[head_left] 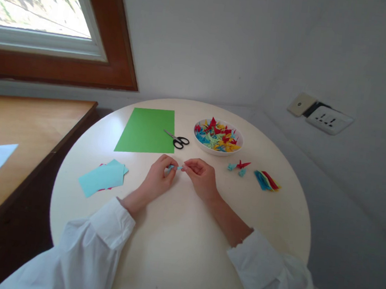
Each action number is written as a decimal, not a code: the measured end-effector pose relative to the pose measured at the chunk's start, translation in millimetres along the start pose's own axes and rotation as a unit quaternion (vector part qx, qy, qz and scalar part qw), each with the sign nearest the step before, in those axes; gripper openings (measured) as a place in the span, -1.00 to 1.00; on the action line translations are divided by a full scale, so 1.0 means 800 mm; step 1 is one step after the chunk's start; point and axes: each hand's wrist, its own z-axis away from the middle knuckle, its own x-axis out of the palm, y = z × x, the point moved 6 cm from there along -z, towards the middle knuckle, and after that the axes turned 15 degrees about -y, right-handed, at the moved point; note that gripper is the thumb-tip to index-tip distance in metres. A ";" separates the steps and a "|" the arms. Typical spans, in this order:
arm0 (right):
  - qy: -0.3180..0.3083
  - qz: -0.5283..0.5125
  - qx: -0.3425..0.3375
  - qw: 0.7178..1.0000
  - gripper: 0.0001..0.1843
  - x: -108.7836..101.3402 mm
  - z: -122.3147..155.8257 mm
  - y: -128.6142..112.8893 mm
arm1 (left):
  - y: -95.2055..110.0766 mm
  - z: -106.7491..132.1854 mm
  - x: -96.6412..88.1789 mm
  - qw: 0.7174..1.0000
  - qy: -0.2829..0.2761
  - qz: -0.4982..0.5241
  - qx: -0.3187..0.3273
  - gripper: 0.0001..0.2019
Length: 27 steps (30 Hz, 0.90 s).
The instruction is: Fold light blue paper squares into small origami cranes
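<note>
A small folded piece of light blue paper is pinched between my two hands, above the middle of the round table. My left hand grips it from the left, with thumb and forefinger closed on it. From the other side, my right hand holds its tip between thumb and fingers. Most of the paper is hidden by the fingers, so its exact shape is unclear. Just beyond my hands lie black-handled scissors, their blades over the edge of a green paper sheet.
A white bowl of colourful folded paper cranes stands at the back. Right of my hands are loose cranes and a fan of coloured paper. Light blue sheets lie left on the round table. A wooden desk stands further left.
</note>
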 end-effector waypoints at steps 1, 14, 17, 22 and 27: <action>0.000 0.002 -0.002 1.000 -0.81 0.000 0.000 0.000 | 0.000 0.000 0.000 1.000 -0.002 0.002 -0.001 -0.92; -0.024 0.069 -0.010 0.997 -0.77 0.002 -0.001 0.000 | -0.004 0.000 0.005 1.000 -0.007 0.020 0.003 -0.88; -0.032 0.115 -0.030 0.992 -0.81 0.001 0.000 -0.006 | -0.001 -0.001 0.004 1.000 -0.010 0.016 0.011 -0.88; -0.027 0.255 -0.079 0.963 -0.87 0.005 0.008 -0.031 | 0.004 -0.001 0.002 0.999 -0.010 0.009 0.030 -0.88; -0.027 0.307 -0.111 0.945 -0.85 0.010 0.012 -0.043 | 0.006 0.000 0.004 0.999 -0.024 -0.006 0.037 -0.89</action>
